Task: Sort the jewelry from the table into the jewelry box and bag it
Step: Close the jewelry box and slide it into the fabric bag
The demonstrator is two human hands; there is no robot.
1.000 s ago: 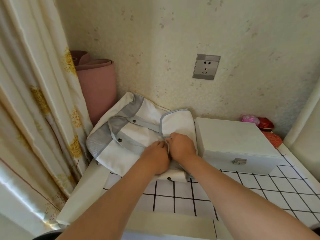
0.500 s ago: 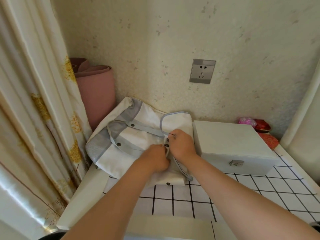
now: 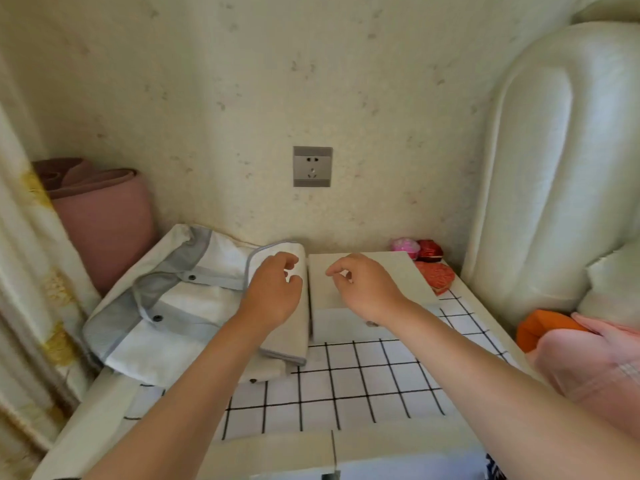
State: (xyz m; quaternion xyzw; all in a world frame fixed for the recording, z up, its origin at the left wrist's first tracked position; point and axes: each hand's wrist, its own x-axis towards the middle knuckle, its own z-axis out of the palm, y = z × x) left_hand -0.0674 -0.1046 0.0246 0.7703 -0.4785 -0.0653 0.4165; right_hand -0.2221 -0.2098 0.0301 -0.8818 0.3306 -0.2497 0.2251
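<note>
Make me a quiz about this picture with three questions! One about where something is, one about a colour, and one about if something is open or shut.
1. Where does the bag lie?
A. left of the box
B. right of the box
C. on top of the box

2. What colour is the roll in the corner?
A. blue
B. pink
C. green

3. How is the box's lid?
A. wide open
B. taken off
C. shut

Answers:
1 A: the bag lies against the box's left side.
2 B: the roll standing in the left corner is pink.
3 C: the lid lies flat on the box.
</note>
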